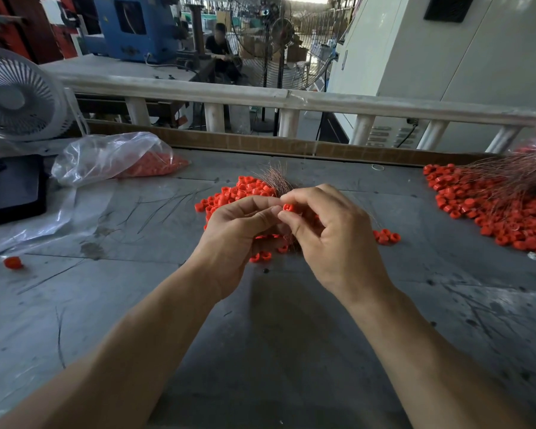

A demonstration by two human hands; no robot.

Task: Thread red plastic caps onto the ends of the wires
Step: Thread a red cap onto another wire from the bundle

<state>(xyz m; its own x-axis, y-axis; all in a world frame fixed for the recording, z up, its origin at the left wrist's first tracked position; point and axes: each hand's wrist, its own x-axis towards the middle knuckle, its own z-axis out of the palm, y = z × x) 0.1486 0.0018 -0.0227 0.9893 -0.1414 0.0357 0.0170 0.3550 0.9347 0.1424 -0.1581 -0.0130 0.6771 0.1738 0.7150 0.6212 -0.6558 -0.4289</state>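
Note:
A single red cap (288,207) is pinched between the thumb and forefinger of my right hand (328,239) over the middle of the grey table (136,305). My left hand (235,236) meets it fingertip to fingertip, fingers curled round a bundle of thin copper wires (277,178) whose ends fan out behind both hands. A pile of loose red caps (239,193) lies on the table just beyond and under my hands. At the far right lies a heap of capped wires (489,212).
A clear plastic bag of red caps (118,159) lies at the back left, beside a white fan (16,97) and a black tray (11,187). One stray cap (13,262) sits at the left. A white railing (291,100) borders the table's far side.

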